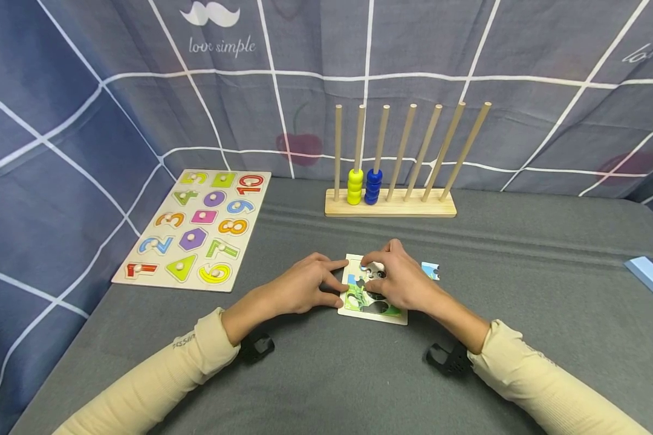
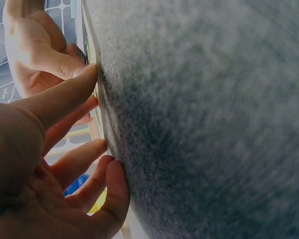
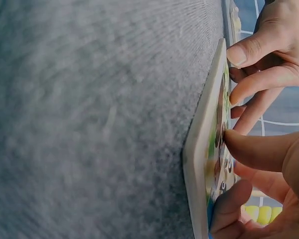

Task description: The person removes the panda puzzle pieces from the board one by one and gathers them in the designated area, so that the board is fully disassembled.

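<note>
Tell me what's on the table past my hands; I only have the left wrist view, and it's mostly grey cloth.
Observer: Both hands are on a small panda puzzle board; the left hand steadies its left edge.
Operator: And the right hand?
Observer: The right hand presses a piece on the board's picture face.
Operator: Any loose pieces?
Observer: One blue puzzle piece lies just right of the board.
Operator: Anything further back?
Observer: A wooden peg rack holds yellow rings and blue rings.

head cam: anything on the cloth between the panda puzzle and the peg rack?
Nothing: between the panda puzzle and the peg rack only bare grey cloth shows, in the head view.
</note>
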Demonstrator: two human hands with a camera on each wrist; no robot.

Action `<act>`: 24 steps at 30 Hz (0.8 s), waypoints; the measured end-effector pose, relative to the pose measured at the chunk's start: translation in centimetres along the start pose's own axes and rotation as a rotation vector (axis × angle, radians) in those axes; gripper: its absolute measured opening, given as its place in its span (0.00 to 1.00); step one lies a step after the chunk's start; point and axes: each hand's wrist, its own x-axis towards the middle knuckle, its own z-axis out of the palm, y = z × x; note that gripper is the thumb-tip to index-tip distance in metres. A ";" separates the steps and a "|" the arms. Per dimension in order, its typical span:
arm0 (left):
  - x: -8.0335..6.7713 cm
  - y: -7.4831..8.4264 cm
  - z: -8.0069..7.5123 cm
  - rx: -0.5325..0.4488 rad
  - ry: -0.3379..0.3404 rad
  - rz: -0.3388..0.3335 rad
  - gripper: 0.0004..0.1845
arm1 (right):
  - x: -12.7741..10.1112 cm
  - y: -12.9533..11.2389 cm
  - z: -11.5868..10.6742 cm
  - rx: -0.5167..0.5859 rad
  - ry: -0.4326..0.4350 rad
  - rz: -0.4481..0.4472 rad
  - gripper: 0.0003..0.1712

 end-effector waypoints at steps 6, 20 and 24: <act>0.0 0.0 0.0 0.002 0.007 0.006 0.16 | -0.1 0.1 -0.2 0.000 0.014 -0.028 0.17; -0.1 0.1 0.0 -0.001 0.002 0.002 0.17 | -0.6 0.2 -0.9 -0.027 0.085 -0.059 0.21; -0.1 0.1 0.0 -0.008 -0.004 -0.005 0.17 | -0.8 0.5 -1.0 -0.042 0.078 -0.069 0.20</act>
